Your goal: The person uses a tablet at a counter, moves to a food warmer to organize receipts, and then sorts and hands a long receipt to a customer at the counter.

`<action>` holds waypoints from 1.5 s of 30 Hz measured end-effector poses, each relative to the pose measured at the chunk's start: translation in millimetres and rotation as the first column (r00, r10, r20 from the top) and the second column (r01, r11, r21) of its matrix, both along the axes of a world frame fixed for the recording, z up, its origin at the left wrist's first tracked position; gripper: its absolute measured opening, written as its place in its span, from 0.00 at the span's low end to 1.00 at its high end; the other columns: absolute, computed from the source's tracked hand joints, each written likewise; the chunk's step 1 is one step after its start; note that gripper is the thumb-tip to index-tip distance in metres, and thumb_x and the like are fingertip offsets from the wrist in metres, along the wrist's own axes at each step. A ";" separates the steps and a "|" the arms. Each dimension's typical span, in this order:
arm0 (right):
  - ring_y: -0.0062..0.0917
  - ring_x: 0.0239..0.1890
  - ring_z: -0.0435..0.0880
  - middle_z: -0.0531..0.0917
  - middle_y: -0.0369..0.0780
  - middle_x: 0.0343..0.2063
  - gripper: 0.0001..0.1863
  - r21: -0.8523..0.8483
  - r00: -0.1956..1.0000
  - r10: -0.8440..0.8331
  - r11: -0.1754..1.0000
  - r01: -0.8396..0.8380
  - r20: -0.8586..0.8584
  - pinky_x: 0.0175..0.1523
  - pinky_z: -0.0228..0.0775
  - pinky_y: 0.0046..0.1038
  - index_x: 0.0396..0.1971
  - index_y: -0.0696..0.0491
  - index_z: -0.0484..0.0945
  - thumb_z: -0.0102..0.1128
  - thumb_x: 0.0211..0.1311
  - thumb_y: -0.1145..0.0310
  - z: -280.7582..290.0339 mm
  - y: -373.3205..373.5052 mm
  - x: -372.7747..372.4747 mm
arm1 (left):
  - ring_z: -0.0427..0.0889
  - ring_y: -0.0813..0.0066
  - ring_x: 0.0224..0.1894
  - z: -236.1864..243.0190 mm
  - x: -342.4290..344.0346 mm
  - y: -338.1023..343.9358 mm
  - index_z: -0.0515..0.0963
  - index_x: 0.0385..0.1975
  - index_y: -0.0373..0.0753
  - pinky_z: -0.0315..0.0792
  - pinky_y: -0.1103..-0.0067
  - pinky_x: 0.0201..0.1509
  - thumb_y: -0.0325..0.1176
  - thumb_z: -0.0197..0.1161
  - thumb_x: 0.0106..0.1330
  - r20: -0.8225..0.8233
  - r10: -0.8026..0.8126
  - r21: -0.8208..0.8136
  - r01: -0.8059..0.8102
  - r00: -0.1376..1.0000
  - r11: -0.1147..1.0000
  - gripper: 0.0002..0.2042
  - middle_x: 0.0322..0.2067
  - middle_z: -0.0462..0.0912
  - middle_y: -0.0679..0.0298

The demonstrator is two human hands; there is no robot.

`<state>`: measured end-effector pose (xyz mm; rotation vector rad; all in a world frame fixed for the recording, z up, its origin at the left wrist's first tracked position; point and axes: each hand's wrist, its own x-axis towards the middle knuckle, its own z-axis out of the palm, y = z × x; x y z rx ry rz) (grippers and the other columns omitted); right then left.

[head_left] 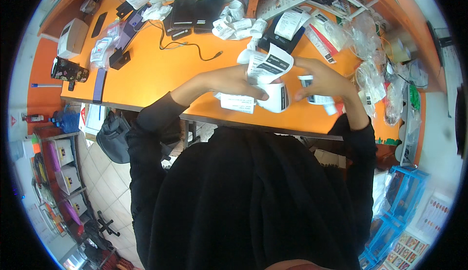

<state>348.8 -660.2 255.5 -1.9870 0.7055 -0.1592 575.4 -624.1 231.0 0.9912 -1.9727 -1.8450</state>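
My left hand (233, 82) is closed on a bunch of curled white printed paper slips (274, 98), its thumb bent over the lower curl. A larger curled slip (269, 65) rises above it, and a flatter slip (234, 105) sticks out beneath toward the near edge. My right hand (321, 80) is to the right, fingers and thumb spread around the bunch, its upper fingers beside the top slip and partly hidden. A loose curled paper strip (317, 99) lies under that hand on the orange desk (141, 82).
A black printer (275, 40) with paper, more paper curls (229, 28), black folders (200, 14) and a cable (195, 50) lie at the back. Plastic bags (370, 75) crowd the right, a floral object (68, 72) the left. Below are a black bag (112, 136) and blue crates (399, 206).
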 end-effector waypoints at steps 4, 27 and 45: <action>0.27 0.40 0.74 0.77 0.42 0.36 0.23 0.072 0.988 0.059 0.996 -0.049 -0.141 0.44 0.63 0.24 0.39 0.56 0.73 0.62 0.40 0.61 -14.6 -4.6 19.4 | 0.71 0.73 0.39 -8.2 -1.8 -3.6 0.64 0.45 0.36 0.65 0.78 0.43 0.34 0.62 0.47 -0.067 0.080 -0.124 -0.087 0.995 0.988 0.24 0.37 0.72 0.59; 0.27 0.16 0.71 0.75 0.39 0.17 0.06 -0.675 0.961 -0.042 0.703 0.224 0.275 0.23 0.62 0.26 0.23 0.56 0.75 0.56 0.45 0.70 -59.5 -3.5 51.5 | 0.73 0.78 0.31 -81.9 124.2 -12.1 0.65 0.41 0.35 0.69 0.80 0.32 0.33 0.59 0.52 -0.039 0.531 -0.154 -0.530 0.847 0.834 0.18 0.30 0.73 0.64; 0.20 0.40 0.66 0.62 0.39 0.36 0.17 -0.187 0.786 -0.003 0.971 0.150 0.618 0.44 0.58 0.19 0.36 0.57 0.62 0.51 0.43 0.85 -44.1 6.9 186.8 | 0.74 0.72 0.35 -69.7 133.5 28.2 0.65 0.40 0.34 0.66 0.78 0.37 0.56 0.27 0.60 -0.159 0.797 -0.048 -0.810 0.583 0.584 0.30 0.31 0.74 0.60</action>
